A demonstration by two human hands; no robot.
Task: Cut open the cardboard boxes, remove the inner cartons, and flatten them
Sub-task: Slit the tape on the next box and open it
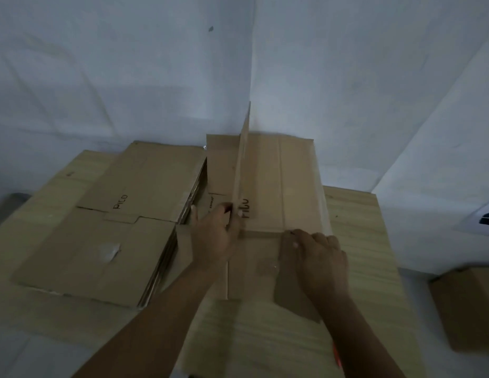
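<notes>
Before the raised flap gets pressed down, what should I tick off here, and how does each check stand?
1. Left hand grips the raised flap near its base: ok.
2. Right hand presses the carton down at the crease: ok.
3. Flap already flat: not ok, it stands upright.
4. Carton lies on the wooden table, with room: ok.
5. Stack of flattened cartons lies to the left, clear of the flap: ok.
6. Knife out of the way: cannot tell, none is identifiable.
</notes>
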